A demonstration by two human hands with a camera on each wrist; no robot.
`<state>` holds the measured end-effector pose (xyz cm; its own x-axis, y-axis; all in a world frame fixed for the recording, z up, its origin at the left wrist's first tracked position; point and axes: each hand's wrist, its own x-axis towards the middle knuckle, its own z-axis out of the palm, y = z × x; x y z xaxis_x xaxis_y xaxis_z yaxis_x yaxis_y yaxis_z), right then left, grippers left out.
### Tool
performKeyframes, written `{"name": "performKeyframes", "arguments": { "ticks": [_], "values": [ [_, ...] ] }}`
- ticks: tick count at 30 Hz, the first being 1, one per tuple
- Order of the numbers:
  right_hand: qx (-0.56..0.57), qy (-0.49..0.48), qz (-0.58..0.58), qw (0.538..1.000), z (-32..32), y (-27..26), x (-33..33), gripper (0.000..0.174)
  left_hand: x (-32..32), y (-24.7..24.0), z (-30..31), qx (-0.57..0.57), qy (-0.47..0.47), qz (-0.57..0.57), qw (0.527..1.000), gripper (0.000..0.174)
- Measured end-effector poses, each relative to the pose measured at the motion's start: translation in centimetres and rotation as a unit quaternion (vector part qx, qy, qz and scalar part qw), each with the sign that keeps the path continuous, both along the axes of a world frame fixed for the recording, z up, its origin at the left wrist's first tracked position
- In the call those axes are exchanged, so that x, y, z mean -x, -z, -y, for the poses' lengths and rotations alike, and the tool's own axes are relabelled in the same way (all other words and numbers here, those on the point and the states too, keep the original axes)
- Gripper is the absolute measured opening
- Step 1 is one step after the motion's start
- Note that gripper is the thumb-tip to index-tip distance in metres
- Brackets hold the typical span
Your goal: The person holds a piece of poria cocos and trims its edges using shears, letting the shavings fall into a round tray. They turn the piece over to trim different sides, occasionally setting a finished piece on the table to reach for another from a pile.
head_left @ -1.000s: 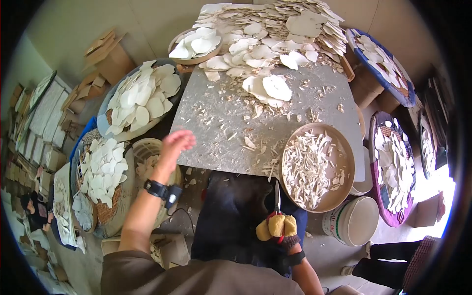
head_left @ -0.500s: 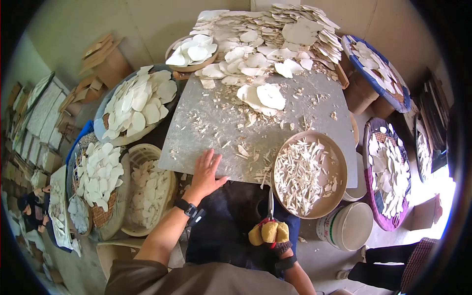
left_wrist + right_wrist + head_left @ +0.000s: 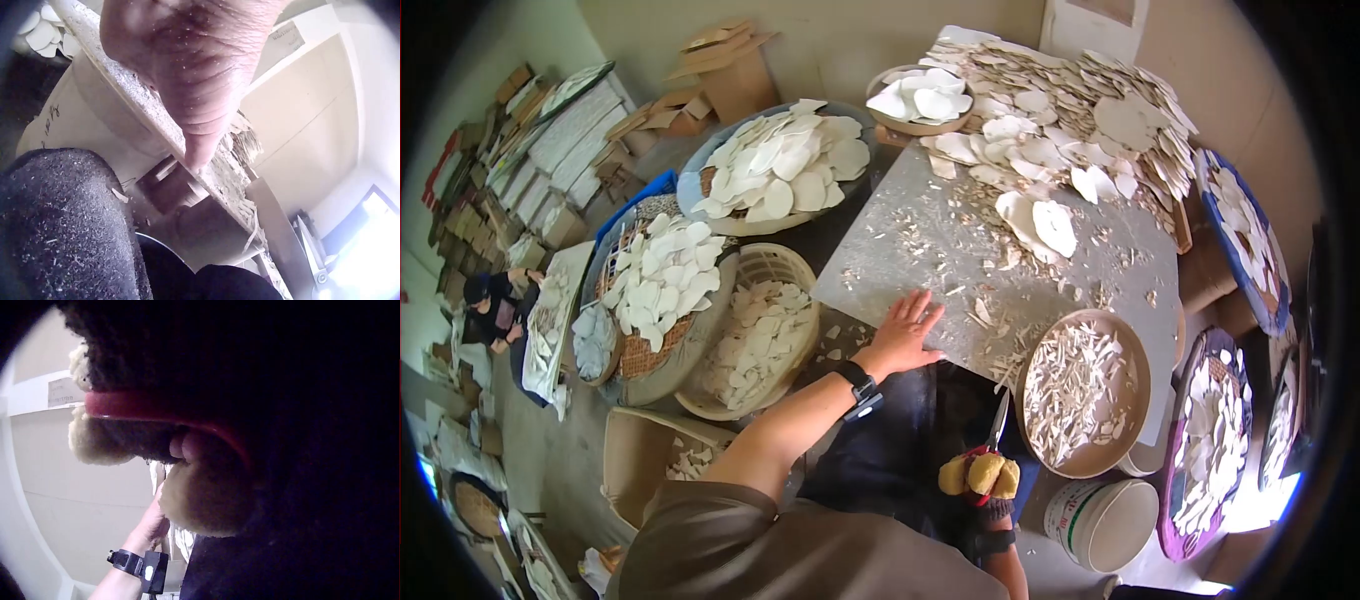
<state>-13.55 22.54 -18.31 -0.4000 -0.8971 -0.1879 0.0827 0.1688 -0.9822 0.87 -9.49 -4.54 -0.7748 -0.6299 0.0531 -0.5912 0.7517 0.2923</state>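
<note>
My bare left hand (image 3: 900, 338) rests with spread fingers on the near left edge of the grey table (image 3: 880, 240). In the left wrist view the thumb of that hand (image 3: 194, 81) touches the table's edge. Low in front of my body, my right hand (image 3: 980, 478), with yellow padding on its fingers, grips red-handled scissors (image 3: 1000, 420), blades pointing up beside the round tray of white strips (image 3: 1040, 440). The right wrist view shows the red handle (image 3: 144, 406) between the padded fingers. Two pale slices (image 3: 1054, 228) lie mid-table.
Piled slices (image 3: 1120, 125) cover the table's far end, with a bowl of slices (image 3: 920, 97) at its corner. Baskets of pieces (image 3: 760, 345) stand at the left, a white bucket (image 3: 1115, 525) and a purple-edged tray (image 3: 1175, 500) at the right. Another person (image 3: 495, 310) is far left.
My left hand has come down from the air onto the table's edge. The head view has turned left. My right hand still holds the scissors.
</note>
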Motion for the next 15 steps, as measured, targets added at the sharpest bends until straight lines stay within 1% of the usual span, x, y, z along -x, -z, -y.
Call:
{"name": "performKeyframes", "arguments": {
  "ticks": [1, 3, 4, 6, 8, 11, 15],
  "values": [
    [0.009, -0.006, -0.016, 1.000, -0.4, 1.7, 0.3, 0.048, 0.0, 0.1, 0.1, 0.001, -0.002, 0.002, 1.000, 0.083],
    [0.023, -0.010, -0.128, 0.991, -0.4, 2.5, 0.2, 0.047, -0.1, 0.4, 0.2, 0.003, -0.004, -0.004, 1.000, 0.082],
    [0.023, -0.013, -0.125, 0.992, -0.6, 2.6, 0.4, 0.046, -0.1, 0.5, 0.1, 0.006, -0.002, -0.011, 1.000, 0.082],
    [0.032, 0.008, -0.034, 0.999, -0.5, 2.5, 0.5, 0.044, -0.1, 0.6, 0.2, 0.008, -0.001, -0.017, 1.000, 0.081],
    [0.022, 0.019, 0.005, 1.000, -0.4, 1.7, 0.6, 0.043, -0.1, 0.7, 0.1, 0.007, -0.003, -0.014, 1.000, 0.081],
    [-0.008, 0.026, 0.016, 1.000, -0.5, 0.0, 0.4, 0.043, -0.2, 0.7, 0.1, 0.017, -0.002, -0.030, 0.999, 0.081],
    [-0.031, 0.027, 0.014, 0.999, 0.3, -1.1, 0.2, 0.043, -0.2, 0.4, 0.1, 0.021, 0.002, -0.020, 1.000, 0.083]
  ]
}}
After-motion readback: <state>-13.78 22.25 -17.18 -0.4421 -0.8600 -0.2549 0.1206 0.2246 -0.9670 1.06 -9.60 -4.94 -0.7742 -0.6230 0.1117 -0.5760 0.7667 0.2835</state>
